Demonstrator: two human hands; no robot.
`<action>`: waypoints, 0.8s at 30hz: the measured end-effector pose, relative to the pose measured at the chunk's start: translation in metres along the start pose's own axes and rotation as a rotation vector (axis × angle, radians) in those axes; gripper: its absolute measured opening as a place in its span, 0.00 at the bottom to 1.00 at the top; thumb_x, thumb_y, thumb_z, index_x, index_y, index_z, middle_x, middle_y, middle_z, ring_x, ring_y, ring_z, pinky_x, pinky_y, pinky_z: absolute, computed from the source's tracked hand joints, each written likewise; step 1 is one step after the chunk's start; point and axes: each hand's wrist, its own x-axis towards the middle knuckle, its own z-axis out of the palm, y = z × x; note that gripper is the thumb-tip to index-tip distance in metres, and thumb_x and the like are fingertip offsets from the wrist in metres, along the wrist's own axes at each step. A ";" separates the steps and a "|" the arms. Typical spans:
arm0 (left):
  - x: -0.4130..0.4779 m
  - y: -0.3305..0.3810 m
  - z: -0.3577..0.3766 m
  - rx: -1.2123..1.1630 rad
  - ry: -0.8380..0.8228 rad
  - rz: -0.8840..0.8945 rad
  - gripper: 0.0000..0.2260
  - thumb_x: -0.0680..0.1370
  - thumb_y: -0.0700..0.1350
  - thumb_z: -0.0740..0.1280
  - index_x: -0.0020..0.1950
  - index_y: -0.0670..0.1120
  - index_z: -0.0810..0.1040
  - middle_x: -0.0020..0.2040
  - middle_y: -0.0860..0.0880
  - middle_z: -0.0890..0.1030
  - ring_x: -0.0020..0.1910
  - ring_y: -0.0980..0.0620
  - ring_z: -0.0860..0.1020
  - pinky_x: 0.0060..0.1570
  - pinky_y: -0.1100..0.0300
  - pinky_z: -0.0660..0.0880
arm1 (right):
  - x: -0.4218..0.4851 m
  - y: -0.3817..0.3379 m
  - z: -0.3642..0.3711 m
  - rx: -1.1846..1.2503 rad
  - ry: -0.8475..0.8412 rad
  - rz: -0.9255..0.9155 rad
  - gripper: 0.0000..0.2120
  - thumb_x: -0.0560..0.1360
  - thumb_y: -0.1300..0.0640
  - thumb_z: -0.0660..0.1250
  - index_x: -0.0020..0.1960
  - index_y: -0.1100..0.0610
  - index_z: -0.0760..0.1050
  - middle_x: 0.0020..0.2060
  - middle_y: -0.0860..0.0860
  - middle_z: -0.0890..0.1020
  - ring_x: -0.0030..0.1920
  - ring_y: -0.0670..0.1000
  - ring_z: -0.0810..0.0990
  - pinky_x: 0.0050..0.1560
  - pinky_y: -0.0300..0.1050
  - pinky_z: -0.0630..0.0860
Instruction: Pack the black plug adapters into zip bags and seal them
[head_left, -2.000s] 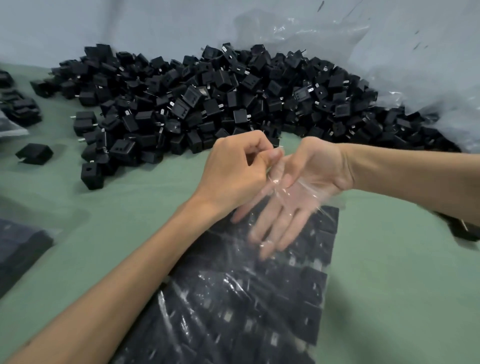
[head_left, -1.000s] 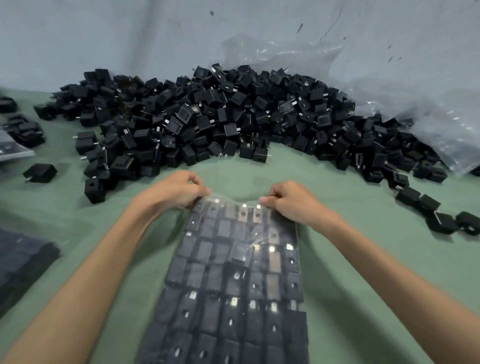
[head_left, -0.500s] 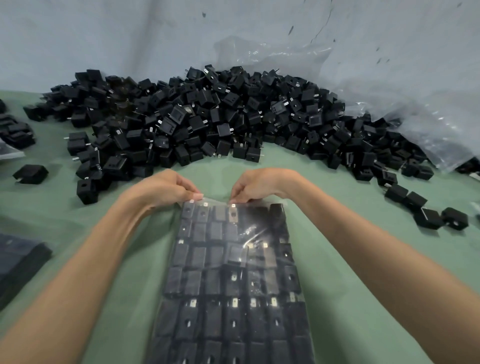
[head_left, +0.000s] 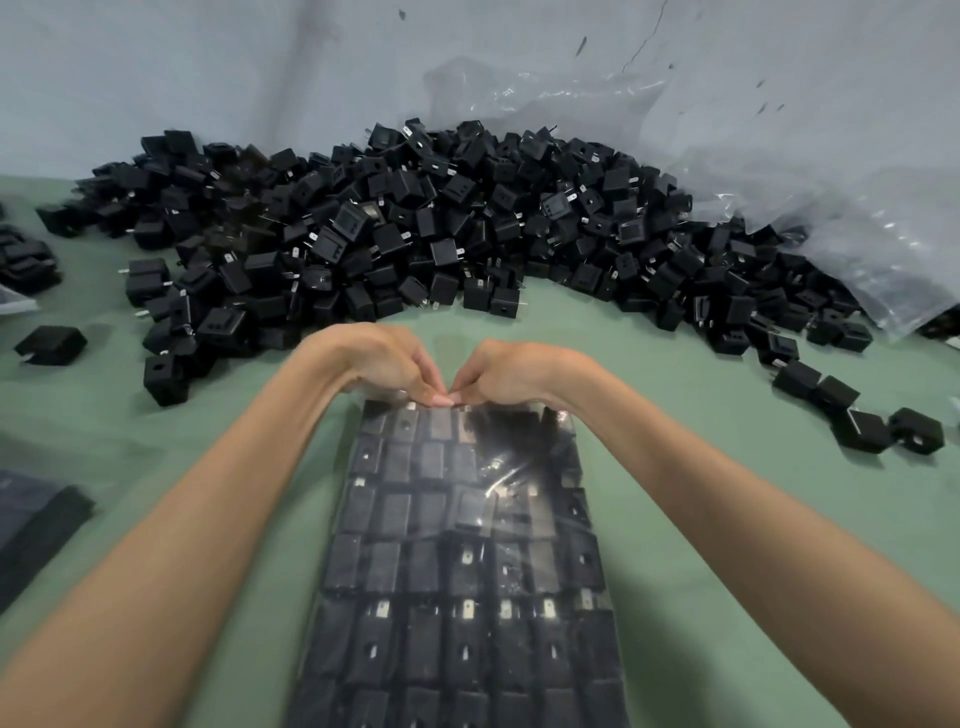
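A clear zip bag (head_left: 467, 545) filled with neat rows of black plug adapters lies flat on the green table in front of me. My left hand (head_left: 379, 364) and my right hand (head_left: 509, 371) meet at the middle of the bag's far edge, fingertips touching each other and pinching the zip strip there. A large heap of loose black plug adapters (head_left: 415, 223) lies beyond the hands along the wall.
Crumpled clear plastic sheeting (head_left: 831, 197) lies at the back right. Stray adapters (head_left: 862, 421) sit at the right and one (head_left: 49, 345) at the left. A dark packed bag (head_left: 31, 525) lies at the left edge. The green table (head_left: 779, 519) spreads to both sides.
Both hands have slid inward along the bag's far edge from its corners until their fingertips meet at the middle. The bag has stayed flat on the table.
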 end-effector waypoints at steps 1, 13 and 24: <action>0.002 0.002 0.001 0.009 0.000 -0.013 0.05 0.70 0.55 0.73 0.34 0.59 0.82 0.36 0.58 0.79 0.45 0.55 0.75 0.54 0.55 0.70 | -0.001 0.001 0.000 0.019 -0.002 0.013 0.12 0.79 0.60 0.62 0.61 0.56 0.78 0.59 0.52 0.79 0.59 0.53 0.74 0.59 0.46 0.69; 0.000 0.010 -0.003 0.134 -0.044 -0.022 0.07 0.75 0.54 0.70 0.41 0.52 0.80 0.30 0.56 0.78 0.35 0.56 0.73 0.48 0.60 0.69 | -0.014 0.019 0.003 0.140 0.133 0.009 0.06 0.76 0.53 0.68 0.49 0.54 0.81 0.41 0.48 0.80 0.44 0.48 0.75 0.44 0.42 0.70; 0.001 -0.003 -0.005 0.253 -0.030 -0.107 0.11 0.80 0.49 0.64 0.46 0.42 0.78 0.29 0.54 0.72 0.36 0.52 0.70 0.51 0.56 0.70 | -0.029 0.051 -0.005 0.128 0.114 0.124 0.08 0.78 0.61 0.64 0.55 0.60 0.80 0.48 0.52 0.81 0.49 0.52 0.76 0.47 0.41 0.72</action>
